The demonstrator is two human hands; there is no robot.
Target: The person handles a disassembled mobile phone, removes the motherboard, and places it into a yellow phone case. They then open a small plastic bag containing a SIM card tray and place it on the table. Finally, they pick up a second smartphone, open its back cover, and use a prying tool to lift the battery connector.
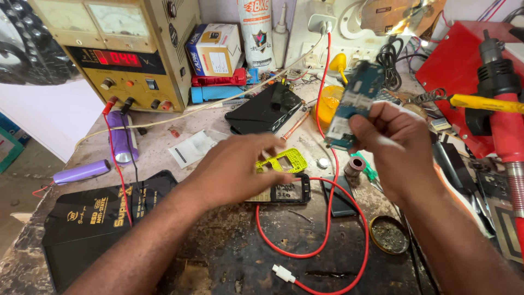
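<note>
Head view, right hand [401, 143] pinching one blue circuit board [353, 104], left hand [236, 170] loosely open over one phone frame [288, 192]

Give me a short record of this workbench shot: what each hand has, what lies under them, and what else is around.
right hand: holds up a blue circuit board
left hand: reaches over a black phone frame
beside frame: yellow-green keypad cover
cable: red cable, looped on the bench
back left: power supply, red display lit

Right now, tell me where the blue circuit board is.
In the head view, the blue circuit board is held up in the right hand, right of centre, above the red cable and in front of the orange container.
</note>
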